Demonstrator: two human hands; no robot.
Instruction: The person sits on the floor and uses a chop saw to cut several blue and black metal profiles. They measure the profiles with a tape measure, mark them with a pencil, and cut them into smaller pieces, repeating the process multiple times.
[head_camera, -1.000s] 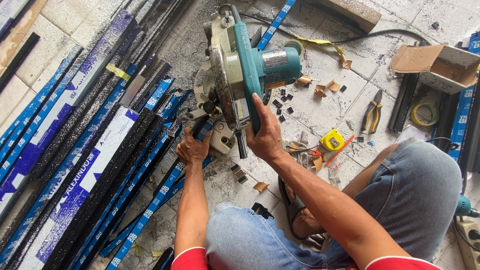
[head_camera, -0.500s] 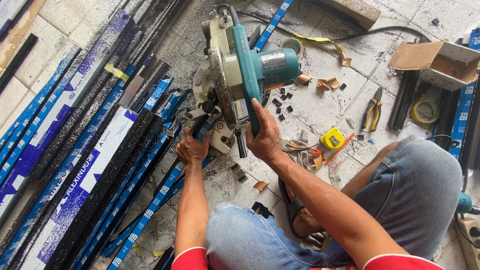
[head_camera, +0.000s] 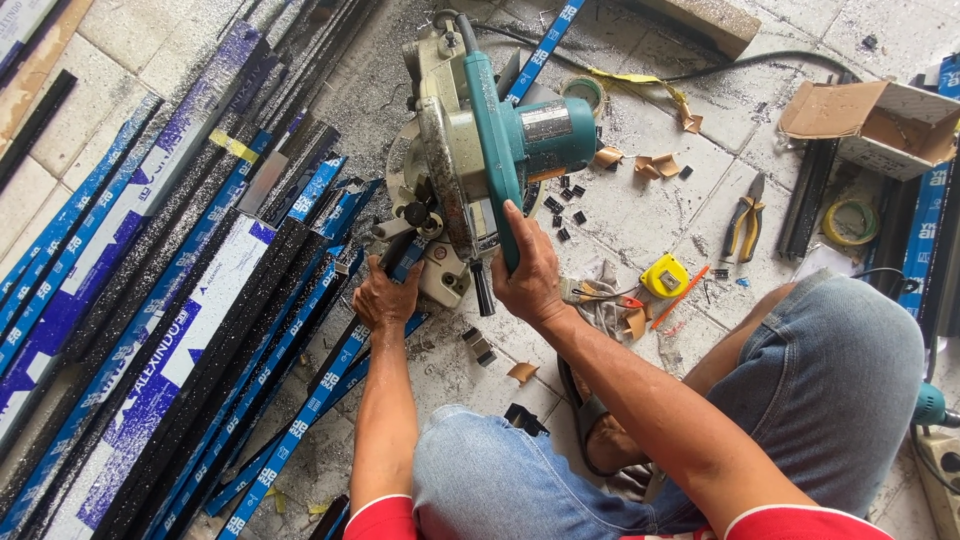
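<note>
Gripping saw handle (head_camera: 497, 190), right hand (head_camera: 530, 275) near tile clutter

Access around the miter saw (head_camera: 480, 160)
Left floor edge blocked by stacked aluminium profiles (head_camera: 170, 320). Right of saw, bare tile (head_camera: 640, 205) is passable between small offcuts (head_camera: 565, 205), pliers (head_camera: 745, 215) and tape measure (head_camera: 665, 275).
</note>
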